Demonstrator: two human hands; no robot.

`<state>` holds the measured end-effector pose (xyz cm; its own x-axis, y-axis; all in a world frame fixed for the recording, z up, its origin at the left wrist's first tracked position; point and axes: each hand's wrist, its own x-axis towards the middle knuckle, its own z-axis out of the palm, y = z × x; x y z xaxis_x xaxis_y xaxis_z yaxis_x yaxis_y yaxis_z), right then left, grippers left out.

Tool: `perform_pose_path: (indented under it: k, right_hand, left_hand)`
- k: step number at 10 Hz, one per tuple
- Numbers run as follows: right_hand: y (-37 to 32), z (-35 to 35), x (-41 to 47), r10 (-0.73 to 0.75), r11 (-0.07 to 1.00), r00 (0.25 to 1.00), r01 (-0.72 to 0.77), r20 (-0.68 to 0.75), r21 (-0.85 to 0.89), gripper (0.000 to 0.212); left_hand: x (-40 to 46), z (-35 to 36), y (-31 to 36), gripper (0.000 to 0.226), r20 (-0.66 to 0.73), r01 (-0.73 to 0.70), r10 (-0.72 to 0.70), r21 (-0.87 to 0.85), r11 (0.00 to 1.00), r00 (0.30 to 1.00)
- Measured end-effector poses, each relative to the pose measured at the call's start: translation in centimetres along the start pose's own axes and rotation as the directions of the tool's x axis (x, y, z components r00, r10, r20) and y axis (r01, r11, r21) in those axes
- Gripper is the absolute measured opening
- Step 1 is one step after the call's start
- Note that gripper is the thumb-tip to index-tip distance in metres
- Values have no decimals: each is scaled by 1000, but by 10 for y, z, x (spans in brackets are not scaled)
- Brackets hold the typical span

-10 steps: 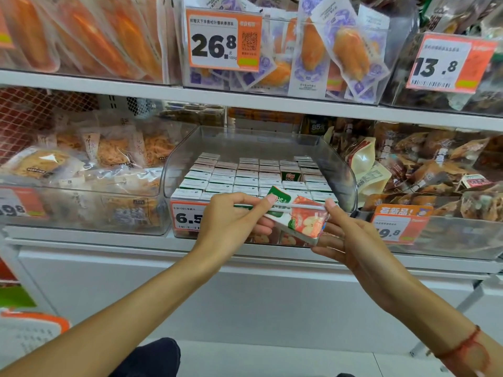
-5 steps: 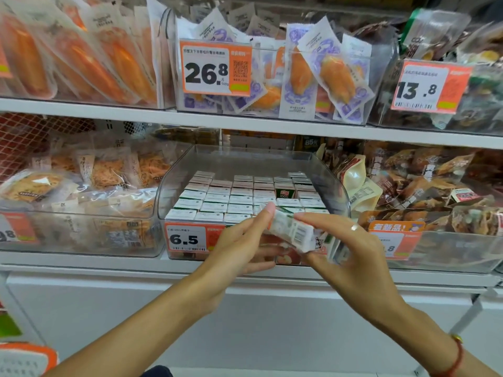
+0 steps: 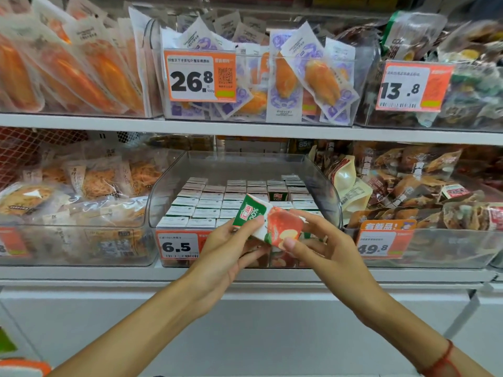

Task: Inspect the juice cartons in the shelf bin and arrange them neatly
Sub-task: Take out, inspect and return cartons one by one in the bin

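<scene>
Head view: one small green-and-white juice carton with a red apple picture [image 3: 268, 223] is held tilted just before the clear plastic shelf bin [image 3: 324, 183], pinched between left hand [image 3: 231, 247] and right hand [image 3: 325, 247]; upright white-topped cartons [image 3: 209, 202] fill the bin in six rows.

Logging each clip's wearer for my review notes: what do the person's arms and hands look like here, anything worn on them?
Both forearms are bare, with no sleeves or gloves in view. The right hand has a thin ring on one finger, and a red cord bracelet circles the right wrist. The left hand and its wrist carry nothing visible: no ring, watch or band.
</scene>
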<state>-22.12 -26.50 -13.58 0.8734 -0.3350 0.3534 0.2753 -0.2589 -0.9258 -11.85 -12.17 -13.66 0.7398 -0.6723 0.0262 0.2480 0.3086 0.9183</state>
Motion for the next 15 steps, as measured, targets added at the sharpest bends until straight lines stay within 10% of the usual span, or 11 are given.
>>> perform_pose_path:
  k: [2, 4, 6, 9, 11, 15]
  right_hand:
    - [14, -22, 15, -112, 953, 981, 61, -156, -298, 36]
    - [36, -61, 51, -456, 366, 885, 95, -90, -926, 45]
    - [58, -69, 62, -378, 138, 922, -29, -80, -990, 56]
    - [67, -72, 66, -421, 125, 905, -15, -67, -992, 55]
    - [68, -71, 67, -423, 113, 904, -20, -66, -993, 55]
    - [71, -71, 68, -468, 129, 880, -18, -77, -992, 53]
  left_hand:
    - [26, 0, 25, 60, -88, -186, 210, 229, 956, 974]
    - [104, 9, 27, 50, -172, -222, 348, 502, 836, 922]
    - [159, 13, 5, 53, -158, -169, 364, 674, 719, 918]
    - [183, -4, 30, 50, 274, -300, 133, 919, 255, 952]
    - [203, 7, 43, 59, 216, -213, -126, 976, 38, 968]
    - [202, -7, 12, 32, 350, -344, -65, 935, 88, 935]
